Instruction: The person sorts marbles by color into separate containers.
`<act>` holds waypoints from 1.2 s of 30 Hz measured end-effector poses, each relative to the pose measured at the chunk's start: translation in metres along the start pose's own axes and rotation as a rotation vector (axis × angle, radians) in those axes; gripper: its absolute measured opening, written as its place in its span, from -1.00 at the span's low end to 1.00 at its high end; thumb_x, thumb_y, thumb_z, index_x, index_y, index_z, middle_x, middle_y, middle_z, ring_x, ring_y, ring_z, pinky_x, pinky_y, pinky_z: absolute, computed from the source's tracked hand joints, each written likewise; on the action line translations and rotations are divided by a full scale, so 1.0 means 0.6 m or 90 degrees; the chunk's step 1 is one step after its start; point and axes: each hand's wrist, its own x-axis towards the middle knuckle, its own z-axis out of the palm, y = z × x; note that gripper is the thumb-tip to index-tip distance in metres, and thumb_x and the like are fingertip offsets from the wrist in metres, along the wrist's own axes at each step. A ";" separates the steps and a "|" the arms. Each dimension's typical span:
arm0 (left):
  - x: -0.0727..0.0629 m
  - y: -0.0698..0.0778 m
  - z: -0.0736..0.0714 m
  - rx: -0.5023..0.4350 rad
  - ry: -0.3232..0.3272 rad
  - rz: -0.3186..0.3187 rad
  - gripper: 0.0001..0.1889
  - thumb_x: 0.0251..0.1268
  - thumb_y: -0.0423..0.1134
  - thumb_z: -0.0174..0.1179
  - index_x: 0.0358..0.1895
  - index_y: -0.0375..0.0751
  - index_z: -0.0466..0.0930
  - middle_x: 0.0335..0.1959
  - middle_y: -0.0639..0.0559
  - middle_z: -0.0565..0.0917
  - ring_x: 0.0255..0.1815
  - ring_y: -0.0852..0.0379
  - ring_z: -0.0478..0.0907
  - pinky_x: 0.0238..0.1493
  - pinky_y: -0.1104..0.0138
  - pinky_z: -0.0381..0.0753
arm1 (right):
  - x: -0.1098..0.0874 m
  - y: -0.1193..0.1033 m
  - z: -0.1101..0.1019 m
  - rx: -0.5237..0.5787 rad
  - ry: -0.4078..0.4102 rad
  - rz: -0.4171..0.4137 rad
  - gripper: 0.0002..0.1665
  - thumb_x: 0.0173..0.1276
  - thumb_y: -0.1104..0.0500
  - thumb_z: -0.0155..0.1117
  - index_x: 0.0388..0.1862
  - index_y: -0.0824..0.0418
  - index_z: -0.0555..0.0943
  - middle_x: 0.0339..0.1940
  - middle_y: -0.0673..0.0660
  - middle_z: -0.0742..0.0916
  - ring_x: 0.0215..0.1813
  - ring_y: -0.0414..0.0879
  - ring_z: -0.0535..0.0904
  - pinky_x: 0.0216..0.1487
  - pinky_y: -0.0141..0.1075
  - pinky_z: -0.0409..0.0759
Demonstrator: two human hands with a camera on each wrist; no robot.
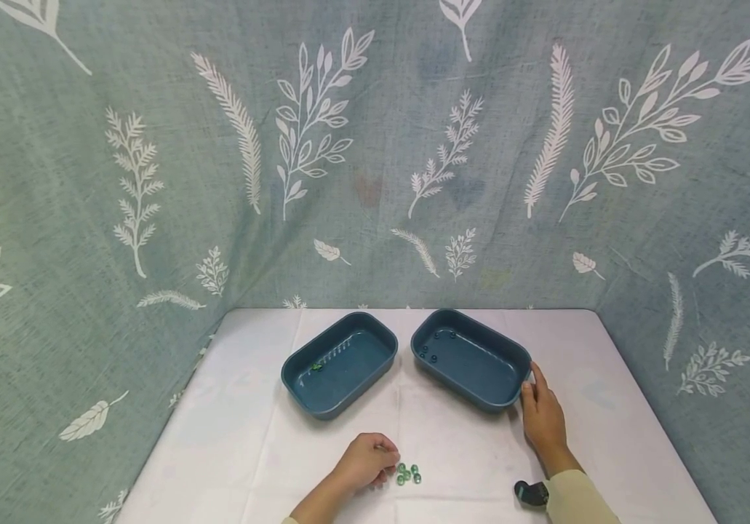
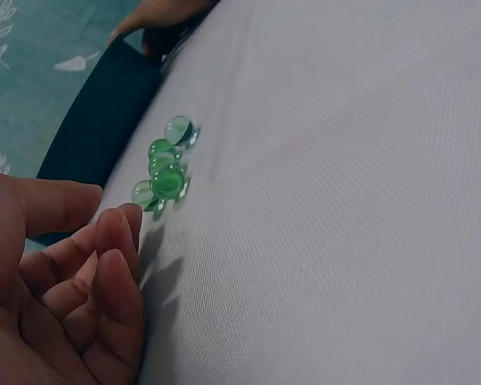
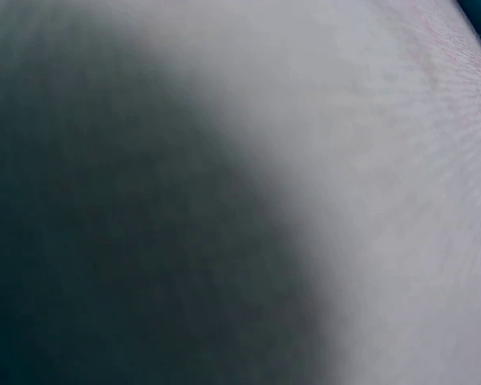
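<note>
Several green glass marbles (image 1: pixel 407 474) lie clustered on the white cloth, also seen in the left wrist view as clear and green marbles (image 2: pixel 167 182). Just left of them is my left hand (image 1: pixel 366 462), its fingers loosely bent. In the left wrist view that hand (image 2: pixel 72 281) shows a gap between thumb and fingertips, with nothing visible in it. My right hand (image 1: pixel 545 418) rests against the outer right end of a dark blue tray (image 1: pixel 479 397), fingers fairly straight at its corner. Several small dark marbles (image 1: pixel 433 359) sit inside this tray. The right wrist view is blurred and does not show the hand.
A second dark blue tray (image 1: pixel 322 413) stands to the left, slanted, with something small and green (image 1: pixel 316 367) in it. A white cloth (image 1: pixel 230 451) covers the table. A leaf-patterned curtain (image 1: pixel 361 255) hangs at the back and both sides.
</note>
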 end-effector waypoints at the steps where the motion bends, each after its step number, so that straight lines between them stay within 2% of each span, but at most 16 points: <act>1: 0.000 0.001 0.001 0.006 -0.001 -0.002 -0.94 0.22 -0.29 0.31 -0.36 -0.16 0.63 -0.57 0.01 0.66 -0.67 0.19 0.51 -0.70 0.43 0.49 | 0.000 0.000 0.000 0.000 0.000 0.000 -0.37 0.63 -0.10 -0.31 0.59 0.02 0.03 0.10 0.39 0.58 0.15 0.31 0.46 0.20 0.27 0.33; 7: -0.007 0.005 0.006 0.040 -0.018 -0.009 -0.95 0.16 -0.28 0.36 -0.38 -0.09 0.66 -0.58 0.00 0.65 -0.74 0.23 0.43 -0.74 0.46 0.44 | -0.001 -0.002 -0.001 -0.005 0.005 0.000 -0.37 0.63 -0.09 -0.32 0.58 0.05 0.05 0.06 0.39 0.59 0.12 0.32 0.47 0.18 0.25 0.34; 13: -0.008 0.005 0.012 0.089 -0.025 0.002 -0.92 0.12 -0.25 0.40 -0.39 -0.03 0.67 -0.60 0.06 0.62 -0.77 0.27 0.39 -0.75 0.47 0.35 | -0.002 -0.004 -0.002 -0.007 0.003 0.002 -0.38 0.63 -0.08 -0.32 0.58 0.05 0.05 0.03 0.38 0.59 0.09 0.30 0.48 0.15 0.25 0.36; 24: -0.007 0.015 0.014 0.148 -0.026 0.012 -0.87 0.13 -0.28 0.39 -0.49 -0.01 0.65 -0.67 0.07 0.58 -0.74 0.24 0.43 -0.70 0.42 0.39 | -0.001 -0.003 -0.003 -0.006 0.003 0.000 -0.38 0.63 -0.08 -0.32 0.58 0.05 0.05 0.03 0.38 0.58 0.08 0.30 0.48 0.16 0.26 0.35; 30: -0.005 0.016 0.012 0.143 -0.031 0.017 -0.87 0.23 -0.27 0.31 -0.48 -0.04 0.61 -0.62 0.08 0.60 -0.70 0.20 0.47 -0.67 0.39 0.42 | -0.001 -0.003 -0.003 -0.005 0.002 -0.005 -0.37 0.63 -0.09 -0.31 0.58 0.05 0.06 0.04 0.38 0.59 0.08 0.31 0.48 0.16 0.26 0.35; 36: 0.002 0.004 0.007 0.080 -0.041 0.020 -0.89 0.25 -0.30 0.28 -0.45 -0.11 0.62 -0.58 0.04 0.63 -0.67 0.18 0.49 -0.66 0.36 0.46 | -0.004 -0.002 -0.002 -0.007 0.008 -0.021 -0.37 0.63 -0.09 -0.30 0.58 0.05 0.06 0.04 0.39 0.60 0.10 0.32 0.49 0.13 0.26 0.38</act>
